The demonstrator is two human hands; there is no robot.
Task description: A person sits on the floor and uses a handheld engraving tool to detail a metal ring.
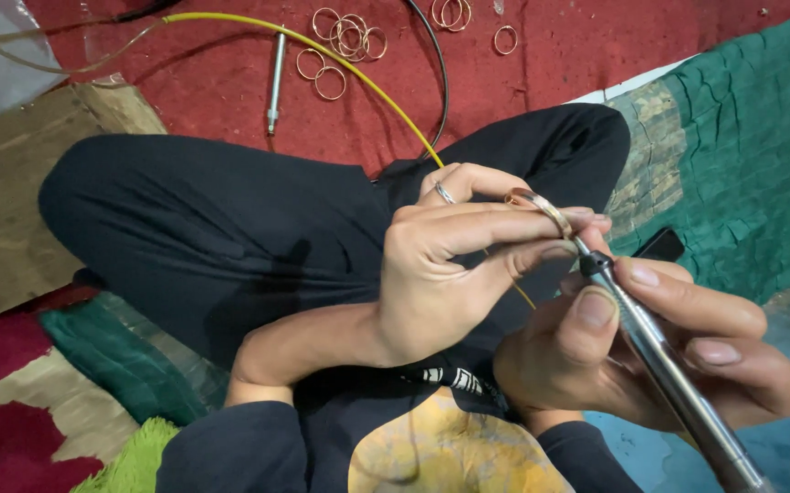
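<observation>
My left hand (454,265) pinches a thin copper-coloured bangle (541,208) between thumb and fingers, holding it edge-up over my crossed legs in black trousers (230,228). A silver ring sits on one finger of that hand. My right hand (650,351) grips a slim metal rotary handpiece (664,370) like a pen, and its dark tip touches the bangle's lower edge just below my left fingertips. The tool's body runs down to the bottom right corner.
Several loose copper bangles (345,46) lie on the red carpet (541,73) ahead, beside a second metal handpiece (274,80). A yellow cable (340,64) and a black cable (440,73) cross the carpet. A brown board (11,219) lies left, green cloth (742,155) right.
</observation>
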